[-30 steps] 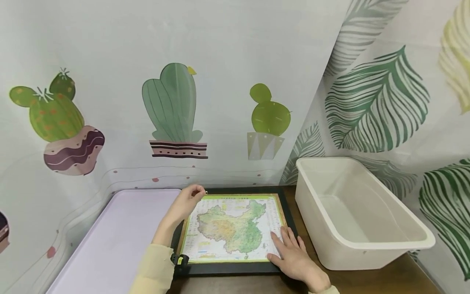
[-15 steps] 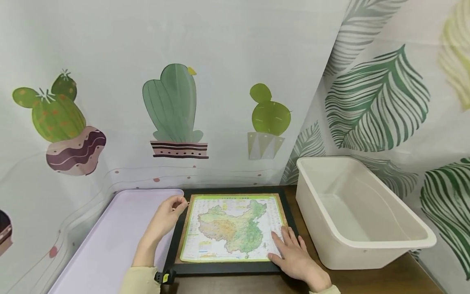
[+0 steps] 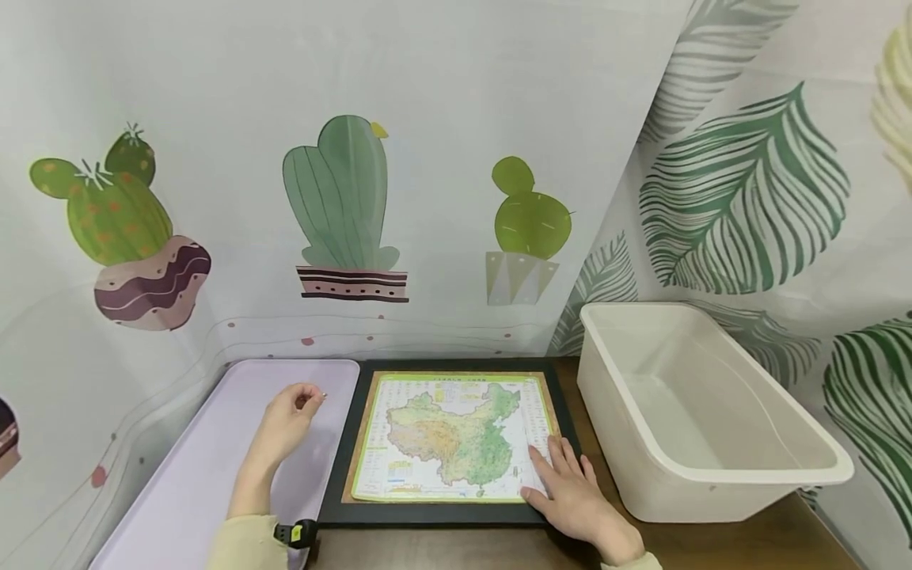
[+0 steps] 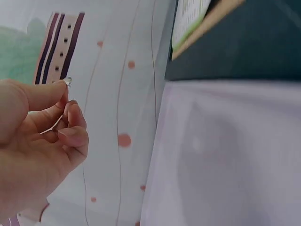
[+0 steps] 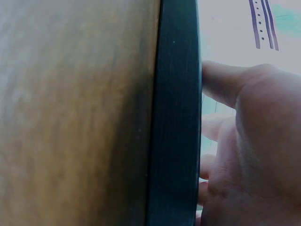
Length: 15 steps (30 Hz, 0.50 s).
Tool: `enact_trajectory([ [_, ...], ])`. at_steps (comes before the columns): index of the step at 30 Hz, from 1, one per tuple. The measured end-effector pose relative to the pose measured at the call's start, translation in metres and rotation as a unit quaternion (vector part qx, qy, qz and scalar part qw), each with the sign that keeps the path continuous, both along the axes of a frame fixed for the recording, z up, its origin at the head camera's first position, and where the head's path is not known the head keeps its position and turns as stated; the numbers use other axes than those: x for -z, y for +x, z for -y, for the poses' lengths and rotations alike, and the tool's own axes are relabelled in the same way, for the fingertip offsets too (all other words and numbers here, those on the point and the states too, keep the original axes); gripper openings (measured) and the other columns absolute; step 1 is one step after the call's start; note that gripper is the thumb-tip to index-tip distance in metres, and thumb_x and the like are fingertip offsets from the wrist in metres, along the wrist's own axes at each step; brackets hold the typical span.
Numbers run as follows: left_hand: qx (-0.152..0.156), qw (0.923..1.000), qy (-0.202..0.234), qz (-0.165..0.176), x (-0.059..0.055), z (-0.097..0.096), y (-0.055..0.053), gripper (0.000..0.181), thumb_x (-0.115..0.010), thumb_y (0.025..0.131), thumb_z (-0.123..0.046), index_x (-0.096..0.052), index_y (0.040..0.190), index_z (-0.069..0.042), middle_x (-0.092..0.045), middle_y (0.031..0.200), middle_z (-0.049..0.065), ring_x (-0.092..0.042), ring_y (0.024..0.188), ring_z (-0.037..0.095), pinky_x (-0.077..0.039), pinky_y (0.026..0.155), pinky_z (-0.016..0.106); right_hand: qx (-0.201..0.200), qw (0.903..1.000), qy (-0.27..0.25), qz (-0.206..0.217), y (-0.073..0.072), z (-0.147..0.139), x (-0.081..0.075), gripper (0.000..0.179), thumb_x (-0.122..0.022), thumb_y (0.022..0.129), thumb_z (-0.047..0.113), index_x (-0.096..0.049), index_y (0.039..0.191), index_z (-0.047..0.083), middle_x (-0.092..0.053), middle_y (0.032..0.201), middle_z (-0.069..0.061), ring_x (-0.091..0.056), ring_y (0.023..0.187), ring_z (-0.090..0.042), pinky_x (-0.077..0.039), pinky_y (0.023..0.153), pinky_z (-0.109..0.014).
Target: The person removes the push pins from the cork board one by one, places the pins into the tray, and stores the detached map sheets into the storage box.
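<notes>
A map [image 3: 447, 434] with a green border lies on a brown, cork-like board [image 3: 361, 455] inside a black frame [image 3: 435, 516]. My left hand [image 3: 285, 416] is left of the frame, above the lilac tray. Between its thumb and finger it pinches a tiny shiny thing, by its look a push pin [image 4: 68, 81]; most of it is covered by the fingertips. My right hand [image 3: 570, 495] rests with spread fingers on the right side of the map and across the frame. In the right wrist view, the frame's edge [image 5: 175, 117] hides its fingertips.
The lilac tray [image 3: 235, 451] lies left of the frame, close against it. A deep white tub [image 3: 659, 467] stands at the right. Brown wooden tabletop [image 3: 442, 552] shows in front. A patterned cloth [image 3: 442, 182] hangs behind.
My left hand has moved left from the map's upper left corner to above the lilac tray, still pinching the push pin. The right hand has stayed in place on the map.
</notes>
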<state>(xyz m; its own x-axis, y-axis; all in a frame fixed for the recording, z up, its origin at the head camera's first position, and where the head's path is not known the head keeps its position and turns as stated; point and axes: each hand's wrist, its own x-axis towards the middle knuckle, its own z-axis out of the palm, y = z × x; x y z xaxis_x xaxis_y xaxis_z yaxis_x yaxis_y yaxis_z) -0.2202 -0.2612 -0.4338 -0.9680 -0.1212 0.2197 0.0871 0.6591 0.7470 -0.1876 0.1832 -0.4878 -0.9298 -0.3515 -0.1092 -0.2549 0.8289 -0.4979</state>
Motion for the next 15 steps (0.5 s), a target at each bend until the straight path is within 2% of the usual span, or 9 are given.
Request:
enact_trajectory([
  [8,-0.016,0.9987,-0.042,0.026,0.011,0.023,0.003,0.014,-0.055,0.100,-0.012,-0.061,0.098,0.000,-0.057,0.088,0.008,-0.049,0.080,0.020,-0.040,0.068,0.032,-0.003,1.0000,0.001,0.000,0.001,0.000,0.001,0.071,-0.057,0.096,0.048,-0.037,0.150,0.007,-0.014,0.156,-0.029,-0.003,0.144,-0.047,-0.001,0.108,-0.067],
  [15,-0.014,0.9968,-0.062,0.048,0.021,0.039,0.003,0.015,-0.055,0.099,-0.013,-0.061,0.096,0.001,-0.057,0.083,0.005,-0.049,0.076,0.019,-0.040,0.065,0.032,0.002,1.0000,0.000,-0.003,0.001,0.000,0.002,0.071,-0.057,0.095,0.050,-0.038,0.150,0.008,-0.015,0.157,-0.028,-0.002,0.144,-0.047,-0.001,0.108,-0.067],
])
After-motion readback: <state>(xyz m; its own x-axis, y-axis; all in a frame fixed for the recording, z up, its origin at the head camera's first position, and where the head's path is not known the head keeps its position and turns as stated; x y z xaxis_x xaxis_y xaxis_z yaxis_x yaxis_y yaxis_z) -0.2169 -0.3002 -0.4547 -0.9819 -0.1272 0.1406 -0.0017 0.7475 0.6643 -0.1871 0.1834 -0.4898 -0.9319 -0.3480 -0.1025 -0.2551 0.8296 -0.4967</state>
